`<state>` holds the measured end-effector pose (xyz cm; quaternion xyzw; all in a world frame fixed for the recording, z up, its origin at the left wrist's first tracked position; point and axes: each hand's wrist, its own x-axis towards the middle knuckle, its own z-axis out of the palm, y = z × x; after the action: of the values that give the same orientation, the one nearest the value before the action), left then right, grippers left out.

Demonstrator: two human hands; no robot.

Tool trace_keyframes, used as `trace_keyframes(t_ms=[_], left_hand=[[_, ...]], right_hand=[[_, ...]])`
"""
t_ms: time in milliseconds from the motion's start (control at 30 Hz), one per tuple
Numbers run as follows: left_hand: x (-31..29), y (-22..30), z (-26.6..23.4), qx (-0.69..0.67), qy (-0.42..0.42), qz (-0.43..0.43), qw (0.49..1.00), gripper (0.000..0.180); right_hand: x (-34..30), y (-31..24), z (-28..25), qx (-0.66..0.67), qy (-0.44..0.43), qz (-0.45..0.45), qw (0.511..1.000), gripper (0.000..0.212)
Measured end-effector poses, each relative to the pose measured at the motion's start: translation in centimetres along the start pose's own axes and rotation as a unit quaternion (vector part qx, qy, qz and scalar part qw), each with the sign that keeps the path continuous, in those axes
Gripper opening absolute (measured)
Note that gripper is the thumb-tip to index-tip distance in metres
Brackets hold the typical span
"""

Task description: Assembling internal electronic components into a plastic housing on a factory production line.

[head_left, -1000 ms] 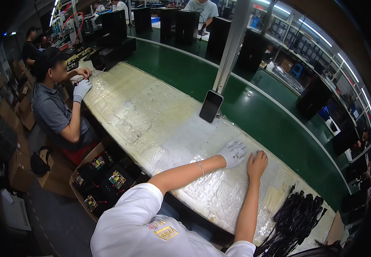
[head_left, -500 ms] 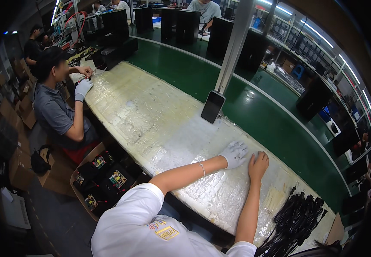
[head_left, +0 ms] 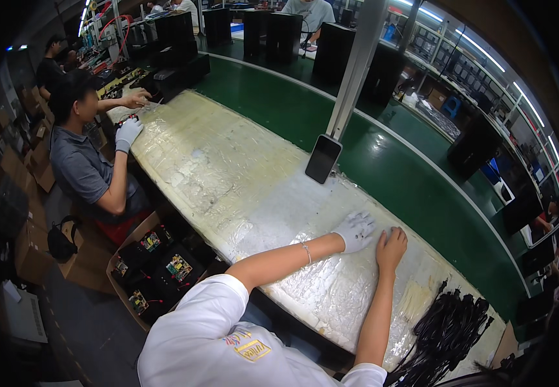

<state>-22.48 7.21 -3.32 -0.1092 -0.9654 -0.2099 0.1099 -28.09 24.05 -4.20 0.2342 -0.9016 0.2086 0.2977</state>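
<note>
My left hand (head_left: 355,232), in a smudged white glove, lies flat on the film-covered table (head_left: 254,193) with its fingers stretched out. Just to its right my bare right hand (head_left: 391,249) rests palm down on the same surface, fingers extended. Neither hand holds anything. A dark-screened phone (head_left: 323,159) leans upright against a metal post (head_left: 357,71) beyond my left hand. To the right of my right forearm lies a heap of black cables (head_left: 450,332).
A cardboard box (head_left: 119,274) of black housings with circuit boards (head_left: 179,267) stands left of me. A co-worker (head_left: 89,155) sits at the table's far left, handling a small part. Behind the table runs a green conveyor (head_left: 396,174) carrying black panels (head_left: 476,145).
The co-worker's bare hand has moved away from the gloved one, out over the table. My own hands stay where they were. The view has shifted very slightly.
</note>
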Motion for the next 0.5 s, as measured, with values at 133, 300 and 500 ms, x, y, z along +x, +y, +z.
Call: trace_keyframes(t_ms=[133, 300, 500], left_hand=[[0.08, 0.18, -0.21, -0.004, -0.009, -0.002, 1.0, 0.052], [0.05, 0.18, -0.2, -0.004, -0.007, -0.006, 1.0, 0.052], [0.01, 0.25, -0.5, 0.002, -0.016, -0.009, 1.0, 0.052]], right_hand=[[-0.06, 0.16, 0.0, 0.0, -0.001, -0.001, 1.0, 0.029], [-0.02, 0.13, -0.05, 0.0, 0.0, -0.002, 1.0, 0.028], [0.04, -0.15, -0.22, 0.001, -0.004, 0.002, 1.0, 0.028]])
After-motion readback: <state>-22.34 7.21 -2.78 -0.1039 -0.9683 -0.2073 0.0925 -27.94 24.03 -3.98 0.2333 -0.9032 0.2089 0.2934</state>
